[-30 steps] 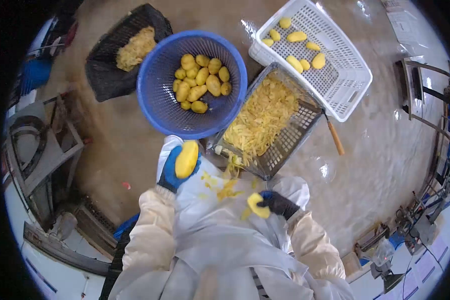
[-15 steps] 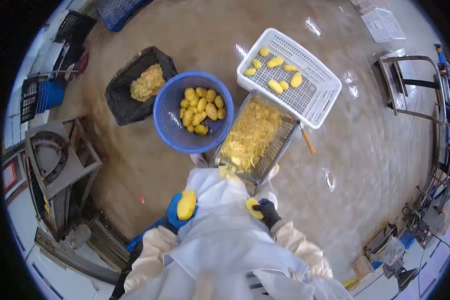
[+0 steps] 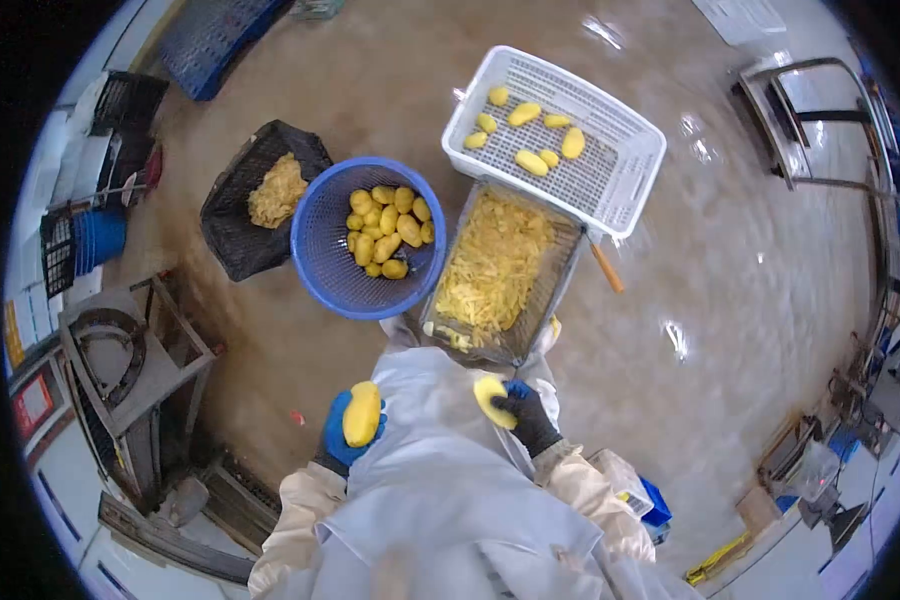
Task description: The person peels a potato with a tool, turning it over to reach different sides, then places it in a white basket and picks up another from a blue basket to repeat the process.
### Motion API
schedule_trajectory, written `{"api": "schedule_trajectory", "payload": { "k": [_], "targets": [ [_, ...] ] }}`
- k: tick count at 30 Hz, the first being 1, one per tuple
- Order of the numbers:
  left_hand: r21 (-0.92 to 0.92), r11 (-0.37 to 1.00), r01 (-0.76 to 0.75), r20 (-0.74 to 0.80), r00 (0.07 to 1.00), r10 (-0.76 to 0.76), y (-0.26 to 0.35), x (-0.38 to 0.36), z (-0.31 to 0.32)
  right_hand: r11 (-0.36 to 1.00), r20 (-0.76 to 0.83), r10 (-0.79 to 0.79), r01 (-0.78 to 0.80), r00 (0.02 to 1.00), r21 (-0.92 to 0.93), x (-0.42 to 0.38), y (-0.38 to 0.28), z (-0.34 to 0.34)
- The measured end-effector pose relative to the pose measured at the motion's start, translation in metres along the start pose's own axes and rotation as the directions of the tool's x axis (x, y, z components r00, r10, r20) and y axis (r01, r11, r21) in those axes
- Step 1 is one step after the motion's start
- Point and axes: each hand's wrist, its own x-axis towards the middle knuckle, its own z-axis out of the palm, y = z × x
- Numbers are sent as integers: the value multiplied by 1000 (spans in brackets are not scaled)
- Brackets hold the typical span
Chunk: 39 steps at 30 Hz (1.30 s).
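Note:
My left hand (image 3: 340, 428), in a blue glove, is wrapped round a large yellow potato (image 3: 362, 414). My right hand (image 3: 526, 412), in a dark glove with blue at the fingers, grips a yellow peeler-like tool (image 3: 494, 402); its exact form is unclear. Both hands are above the pale apron, apart from each other. Beyond them stands a grey crate (image 3: 570, 262) holding a heap of peelings (image 3: 495, 265). To its left is a blue basket (image 3: 315, 265) with several potatoes (image 3: 387, 222). A white crate (image 3: 625, 190) behind holds several peeled potatoes (image 3: 532, 162).
A black crate (image 3: 225, 215) with a pale heap lies at the left. A wooden handle (image 3: 607, 268) sticks out beside the grey crate. Metal stand (image 3: 135, 350) at the left, metal trolley (image 3: 785, 130) at the upper right, white and blue boxes (image 3: 622, 480) near my right sleeve.
The view has shifted slightly. My right hand has turned and risen a little with the yellow thing. The potato in my left hand is more upright. Boxes now show beside my right sleeve.

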Motion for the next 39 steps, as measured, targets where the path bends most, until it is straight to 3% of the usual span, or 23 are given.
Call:
{"api": "schedule_trajectory", "payload": {
  "k": [2, 3, 4, 5, 7, 8, 9, 11, 14, 16, 18, 19, 22, 26, 29, 31, 35, 37, 38, 39],
  "targets": [
    [9, 1000, 5, -95, 995, -4, 2, 2, 11, 997, -41, -53, 55, 998, 49, -28, -47, 26],
    [4, 999, 44, -99, 994, -44, 5, 9, 18, 988, 11, -107, 108, 994, -110, -22, -22, 2],
    [34, 998, 53, -83, 995, -50, 8, 17, 22, 836, 6, -170, 147, 986, -529, -30, -22, -11],
    [123, 989, 76, -21, 997, -74, 12, 27, 27, 839, -1, -198, 169, 980, -518, -35, -21, -20],
    [226, 970, 90, 32, 995, -99, 7, 39, 43, 987, -133, -162, 159, 978, -31, -48, -13, -40],
    [228, 970, 82, -11, 997, -82, 2, 41, 63, 986, -137, -165, 164, 977, -14, -53, -10, -54],
    [230, 971, 67, -49, 997, -57, -8, 43, 79, 974, -124, -214, 201, 969, -108, -55, -12, -71],
    [212, 977, 12, -12, 1000, -9, -36, 49, 97, 943, -94, -291, 269, 952, -196, -63, -29, -103],
    [147, 988, -51, 5, 999, 51, -82, 46, 134, 950, -135, -197, 223, 971, 217, -104, -71, -142],
    [159, 987, 17, 88, 996, -31, -109, 48, 158, 938, -144, -293, 313, 945, 148, -128, -84, -181],
    [184, 982, 36, 120, 991, -58, -134, 52, 189, 956, -240, -292, 285, 926, -64, -136, -59, -229],
    [198, 979, 45, 147, 986, -76, -143, 56, 207, 961, -274, -240, 268, 931, 69, -149, -59, -244],
    [292, 956, 26, 166, 983, -77, -166, 58, 263, 913, -374, -259, 352, 891, 207, -182, -62, -274],
    [323, 946, 22, 196, 977, -89, -184, 72, 315, 883, -431, -222, 368, 875, 292, -207, -54, -309],
    [396, 917, 46, 160, 980, -118, -193, 98, 346, 904, -480, -247, 379, 842, 200, -219, -59, -325],
    [409, 910, 68, 181, 971, -154, -206, 116, 368, 826, -545, -169, 420, 821, 376, -226, -77, -331],
    [416, 881, 225, 146, 940, -309, -227, 161, 411, 784, -584, -201, 487, 787, 386, -229, -109, -348],
    [443, 862, 246, 211, 906, -367, -238, 182, 448, 816, -615, -292, 526, 733, 239, -217, -150, -359],
    [452, 856, 249, 262, 881, -394, -244, 188, 463, 822, -620, -276, 514, 735, 244, -216, -172, -357],
    [422, 875, 239, 229, 905, -358, -247, 191, 473, 873, -574, -320, 470, 754, 130, -214, -183, -361]
  ]
}}
